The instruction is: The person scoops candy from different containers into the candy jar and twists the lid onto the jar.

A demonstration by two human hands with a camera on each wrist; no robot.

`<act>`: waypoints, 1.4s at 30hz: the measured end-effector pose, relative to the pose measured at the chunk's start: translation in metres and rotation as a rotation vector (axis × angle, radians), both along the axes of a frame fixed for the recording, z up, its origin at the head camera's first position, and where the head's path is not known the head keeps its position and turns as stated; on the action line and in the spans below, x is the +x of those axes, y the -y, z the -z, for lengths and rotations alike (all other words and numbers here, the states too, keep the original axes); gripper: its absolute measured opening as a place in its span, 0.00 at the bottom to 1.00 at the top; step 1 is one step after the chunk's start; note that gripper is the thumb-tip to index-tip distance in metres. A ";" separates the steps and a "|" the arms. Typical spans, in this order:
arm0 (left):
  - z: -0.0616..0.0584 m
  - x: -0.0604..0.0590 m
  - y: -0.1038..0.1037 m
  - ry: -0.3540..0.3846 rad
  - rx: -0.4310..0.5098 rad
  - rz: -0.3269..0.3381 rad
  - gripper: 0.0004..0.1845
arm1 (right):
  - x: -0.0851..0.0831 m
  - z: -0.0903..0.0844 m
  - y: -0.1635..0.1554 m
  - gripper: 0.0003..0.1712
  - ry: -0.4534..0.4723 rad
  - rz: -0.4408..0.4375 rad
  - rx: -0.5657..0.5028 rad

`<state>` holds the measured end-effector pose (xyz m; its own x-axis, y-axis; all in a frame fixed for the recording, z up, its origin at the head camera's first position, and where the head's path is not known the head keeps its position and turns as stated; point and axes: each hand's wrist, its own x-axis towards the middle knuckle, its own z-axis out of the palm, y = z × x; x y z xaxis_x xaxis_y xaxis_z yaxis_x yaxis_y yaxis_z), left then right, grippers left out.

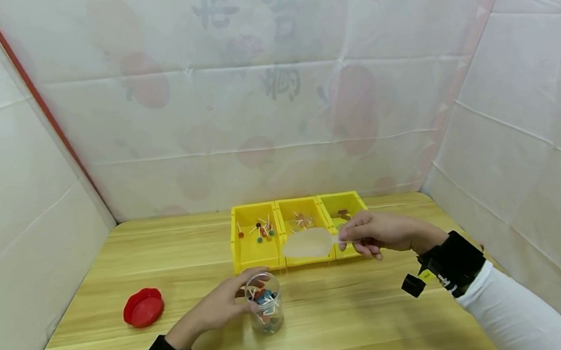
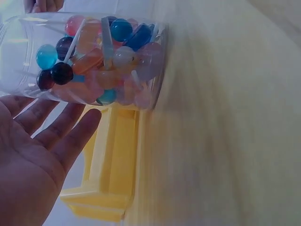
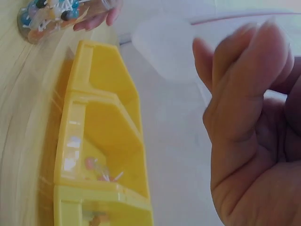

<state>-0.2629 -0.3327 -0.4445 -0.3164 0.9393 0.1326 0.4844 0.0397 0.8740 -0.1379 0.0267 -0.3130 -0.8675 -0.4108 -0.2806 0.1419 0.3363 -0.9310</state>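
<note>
A clear jar (image 1: 266,309) stands on the table, filled with small ball-headed sticks (image 2: 108,61) in blue, black, pink and orange, like tiny lollipops. My left hand (image 1: 224,302) holds it, fingers along the far side and thumb on the near side. Out in front, my right hand (image 1: 378,233) pinches the thin handle of a translucent white paddle-shaped utensil (image 1: 308,243). Its broad end hangs over the front of the yellow bins (image 3: 103,103), and nothing shows lying on it. In the right wrist view the utensil (image 3: 164,47) reaches out beyond the fingertips.
Three joined yellow bins stand in a row near the back wall. The left bin (image 1: 248,254) holds several ball-headed sticks, the middle one pinkish ones, the right one brownish pieces (image 1: 343,214). A red scalloped lid (image 1: 143,308) lies at the left. Pale cloth walls (image 1: 253,120) surround the table.
</note>
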 end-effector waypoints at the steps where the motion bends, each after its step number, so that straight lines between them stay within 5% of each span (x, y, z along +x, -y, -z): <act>1: -0.001 0.000 0.001 -0.010 0.010 -0.003 0.30 | 0.001 0.001 -0.002 0.22 0.002 0.026 -0.007; 8: -0.005 -0.007 0.005 -0.122 0.110 -0.089 0.23 | 0.001 0.006 -0.009 0.25 0.013 0.201 -0.032; 12: -0.007 -0.012 0.005 -0.202 0.136 -0.211 0.21 | -0.002 0.014 -0.006 0.26 0.055 0.321 -0.045; 21: -0.013 -0.027 -0.004 -0.239 0.188 -0.548 0.20 | -0.016 0.038 0.015 0.25 0.163 0.476 -0.072; 26: -0.011 -0.036 -0.013 -0.265 0.119 -0.675 0.26 | -0.026 0.039 0.030 0.22 0.207 0.533 -0.006; 34: 0.002 -0.042 -0.025 -0.177 -0.095 -0.674 0.42 | -0.040 0.034 0.047 0.16 0.210 0.629 0.195; 42: 0.008 -0.039 -0.026 -0.226 -0.214 -0.694 0.40 | -0.045 0.031 0.054 0.15 0.300 0.647 0.154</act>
<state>-0.3020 -0.3062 -0.4522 -0.8307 0.5474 0.1014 0.4527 0.5580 0.6955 -0.1831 -0.0278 -0.3436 -0.8001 0.2218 -0.5573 0.5980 0.2226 -0.7699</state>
